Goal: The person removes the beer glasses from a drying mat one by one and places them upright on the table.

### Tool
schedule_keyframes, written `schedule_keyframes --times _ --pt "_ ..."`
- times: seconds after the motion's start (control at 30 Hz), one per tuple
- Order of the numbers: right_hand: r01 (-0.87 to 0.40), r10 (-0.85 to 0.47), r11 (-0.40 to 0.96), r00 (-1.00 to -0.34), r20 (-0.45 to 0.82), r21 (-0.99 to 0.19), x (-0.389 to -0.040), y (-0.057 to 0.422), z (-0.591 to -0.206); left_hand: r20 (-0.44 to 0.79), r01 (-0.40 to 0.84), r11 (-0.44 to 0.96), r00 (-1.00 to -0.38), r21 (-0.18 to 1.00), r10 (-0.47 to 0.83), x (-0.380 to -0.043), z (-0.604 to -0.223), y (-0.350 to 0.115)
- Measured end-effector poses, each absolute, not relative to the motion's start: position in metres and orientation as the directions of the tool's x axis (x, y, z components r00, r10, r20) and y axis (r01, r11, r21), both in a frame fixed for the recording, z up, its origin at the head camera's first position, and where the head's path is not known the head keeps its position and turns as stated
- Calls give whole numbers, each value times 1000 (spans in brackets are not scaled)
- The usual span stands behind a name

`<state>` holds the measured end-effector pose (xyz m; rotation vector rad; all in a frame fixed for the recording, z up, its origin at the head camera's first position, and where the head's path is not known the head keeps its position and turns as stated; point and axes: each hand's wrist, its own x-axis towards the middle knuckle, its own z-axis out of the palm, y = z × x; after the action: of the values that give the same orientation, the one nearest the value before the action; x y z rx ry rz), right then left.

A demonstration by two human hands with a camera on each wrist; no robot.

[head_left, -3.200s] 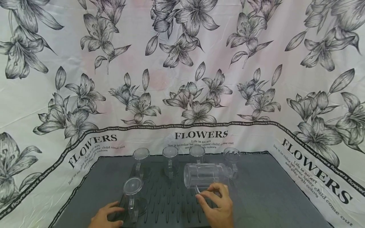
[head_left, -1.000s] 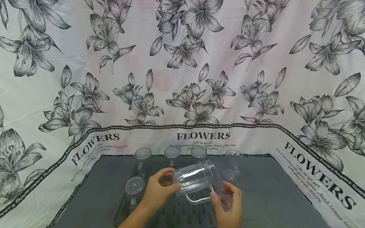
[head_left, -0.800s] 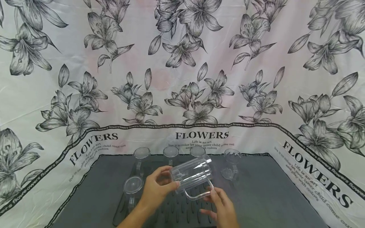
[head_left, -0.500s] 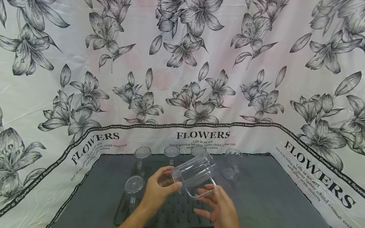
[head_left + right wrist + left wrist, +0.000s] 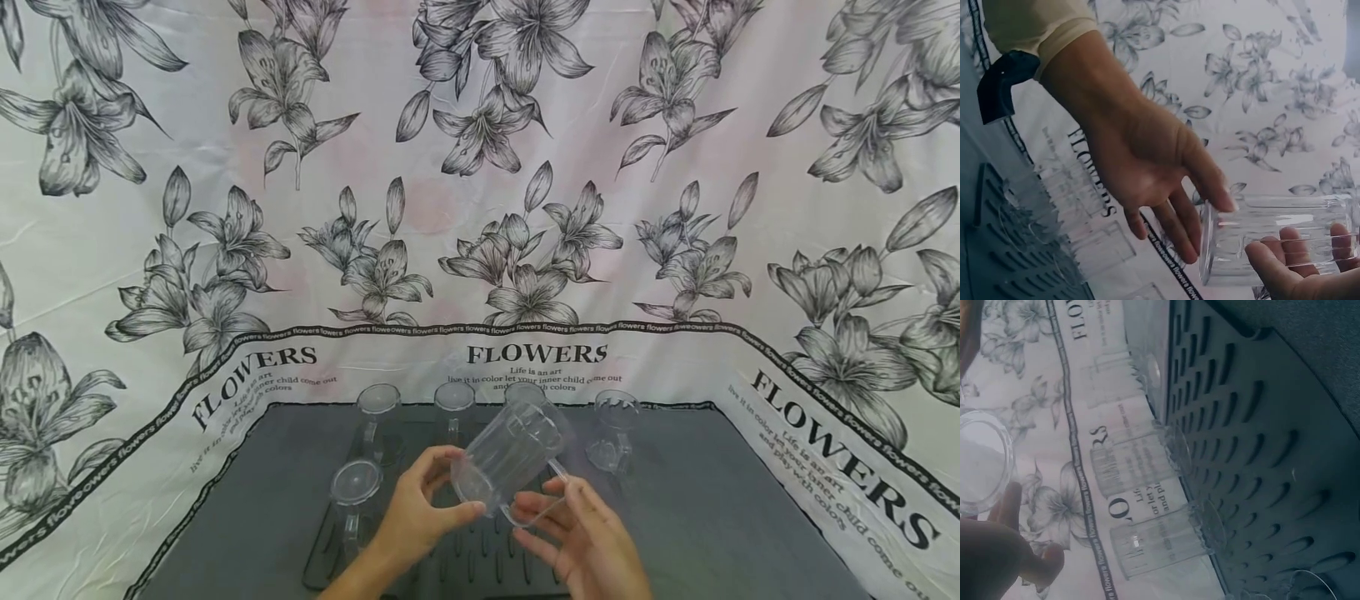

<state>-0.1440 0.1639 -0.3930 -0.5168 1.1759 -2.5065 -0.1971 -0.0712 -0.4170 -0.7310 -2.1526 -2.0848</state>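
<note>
A clear plastic mug [image 5: 510,454] is held tilted above the slotted dark mat, its handle toward my right hand. My left hand [image 5: 423,504] grips its lower-left end, thumb on the near side and fingers on the far side. With thumb and forefinger my right hand [image 5: 592,533] pinches the handle; its other fingers spread below. In the right wrist view, my left hand [image 5: 1147,150] touches the thick round end of the mug [image 5: 1272,231], and fingers of my right hand [image 5: 1297,269] show through the wall. The left wrist view shows the mug's round end [image 5: 985,462] beside my left hand [image 5: 1004,562].
Several more clear mugs stand around: one front left [image 5: 356,483], others along the back, including a back-left mug [image 5: 378,400] and a middle one [image 5: 454,397]. A clear mug [image 5: 615,408] with a wavy edge stands right of the slotted mat [image 5: 322,550]. Flowered cloth [image 5: 480,250] surrounds the grey table.
The mug has been lifted from where my right hand alone held it by the handle. My left hand has come over to grip its end, and the mug has tipped more upright.
</note>
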Motion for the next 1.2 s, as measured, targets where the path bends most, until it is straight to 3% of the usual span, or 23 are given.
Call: schedule_keyframes --times 0.17,0.4,0.67,0.9,1.2 --pt "147 -496 -598 -840 220 -788 -142 168 -388 377 415 67 -873 907 308 -196 -419 -72" --pt "-51 -476 -534 -807 350 -844 -139 176 -378 404 469 219 -870 856 282 -192 -414 -75" --pt "-240 -312 -422 -867 389 -874 -136 191 -371 464 528 332 -848 782 255 -185 -396 -96" --pt "-265 -124 -295 -942 312 -918 -138 202 -363 553 571 428 -814 701 179 -184 -380 -134" --pt "-341 -18 -214 -935 353 -915 -148 229 -360 567 515 535 -820 670 79 -190 -384 -185"
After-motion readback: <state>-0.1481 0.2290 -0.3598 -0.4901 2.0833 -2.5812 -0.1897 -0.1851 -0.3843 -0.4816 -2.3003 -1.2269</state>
